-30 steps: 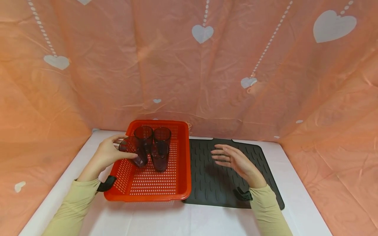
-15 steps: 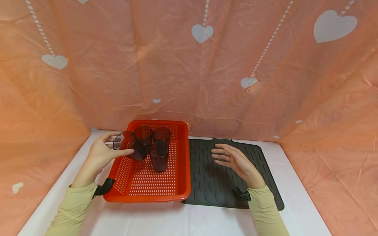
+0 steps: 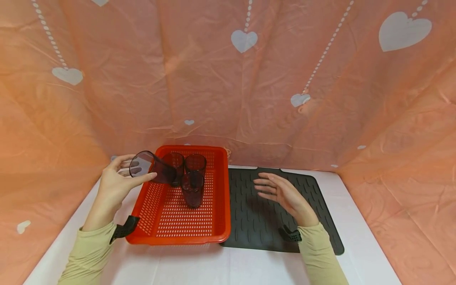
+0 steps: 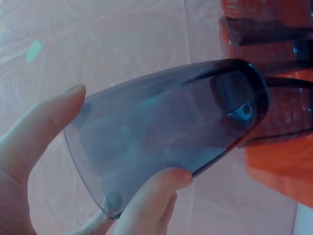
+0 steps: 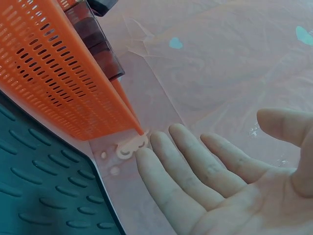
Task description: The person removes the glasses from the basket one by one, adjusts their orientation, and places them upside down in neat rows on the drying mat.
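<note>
My left hand (image 3: 115, 184) grips a dark purple drinking glass (image 3: 162, 170) near its rim, thumb on one side and fingers on the other. The glass is tilted, its mouth toward the palm and its base pointing right over the basket. In the left wrist view the glass (image 4: 161, 117) fills the middle, with the thumb and fingers at its wide end. Three more such glasses stand in the red plastic basket (image 3: 221, 233); the held glass partly covers one. My right hand (image 3: 286, 196) hovers with loosely extended fingers over the dark ribbed mat (image 3: 246, 221), holding nothing.
The basket has slotted walls and stands left of the mat, its right side right at the mat's edge. Both rest on a white tabletop (image 3: 192, 265). An orange cloth with white hearts (image 3: 244, 40) hangs behind and at both sides.
My left hand has lifted the glass up and to the left, tipping it further toward horizontal. The right hand stays nearly still above the mat.
</note>
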`<control>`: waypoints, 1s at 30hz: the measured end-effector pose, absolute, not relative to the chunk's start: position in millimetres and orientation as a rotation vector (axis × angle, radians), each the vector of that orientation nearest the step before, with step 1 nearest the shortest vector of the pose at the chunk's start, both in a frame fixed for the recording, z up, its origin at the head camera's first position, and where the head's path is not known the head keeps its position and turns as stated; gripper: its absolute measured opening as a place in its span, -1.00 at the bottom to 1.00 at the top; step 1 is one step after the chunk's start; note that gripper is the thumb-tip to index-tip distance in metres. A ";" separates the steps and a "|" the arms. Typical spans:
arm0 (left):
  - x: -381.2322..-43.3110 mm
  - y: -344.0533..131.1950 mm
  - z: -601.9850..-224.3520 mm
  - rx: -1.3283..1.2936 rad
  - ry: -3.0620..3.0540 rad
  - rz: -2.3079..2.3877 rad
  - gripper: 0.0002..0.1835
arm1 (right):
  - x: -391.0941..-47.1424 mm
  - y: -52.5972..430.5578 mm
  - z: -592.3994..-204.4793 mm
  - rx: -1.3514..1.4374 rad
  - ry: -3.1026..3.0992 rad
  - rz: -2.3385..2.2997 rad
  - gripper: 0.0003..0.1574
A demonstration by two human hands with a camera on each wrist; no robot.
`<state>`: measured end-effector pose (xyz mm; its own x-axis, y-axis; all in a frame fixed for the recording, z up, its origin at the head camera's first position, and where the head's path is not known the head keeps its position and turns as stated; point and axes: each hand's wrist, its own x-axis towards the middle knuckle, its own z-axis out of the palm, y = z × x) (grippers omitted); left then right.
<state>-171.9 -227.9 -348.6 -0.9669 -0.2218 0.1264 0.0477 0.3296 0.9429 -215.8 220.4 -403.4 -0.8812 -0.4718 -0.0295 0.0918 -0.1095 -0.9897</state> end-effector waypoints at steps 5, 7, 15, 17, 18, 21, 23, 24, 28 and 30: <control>-171.7 -225.4 -347.5 0.163 -2.270 -1.778 -0.21 | -216.6 217.9 -401.3 -0.408 1.792 -2.048 -0.39; -171.6 -223.8 -346.2 0.160 -2.204 -1.854 -0.22 | -216.7 216.8 -400.7 -0.407 1.791 -2.050 -0.38; -174.1 -211.5 -340.1 0.099 -1.898 -2.194 -0.21 | -218.8 211.9 -399.5 -0.405 1.776 -2.065 -0.36; -175.9 -207.3 -338.8 0.091 -1.849 -2.232 -0.20 | -219.1 211.4 -398.8 -0.403 1.774 -2.071 -0.35; -176.9 -205.2 -338.5 0.088 -1.824 -2.252 -0.21 | -219.2 211.1 -398.5 -0.404 1.775 -2.074 -0.36; -179.5 -199.3 -337.7 0.087 -1.757 -2.305 -0.24 | -219.7 210.5 -398.0 -0.400 1.775 -2.084 -0.37; -181.2 -195.4 -337.9 0.097 -1.721 -2.338 -0.25 | -220.7 210.2 -397.5 -0.405 1.777 -2.086 -0.37; -182.1 -193.5 -337.8 0.104 -1.705 -2.353 -0.25 | -221.2 210.1 -397.3 -0.409 1.778 -2.087 -0.36; -185.3 -185.8 -337.4 0.135 -1.651 -2.398 -0.25 | -223.6 209.2 -396.6 -0.398 1.774 -2.091 -0.35; -187.1 -181.8 -337.5 0.148 -1.612 -2.423 -0.25 | -225.0 208.5 -396.3 -0.372 1.770 -2.093 -0.36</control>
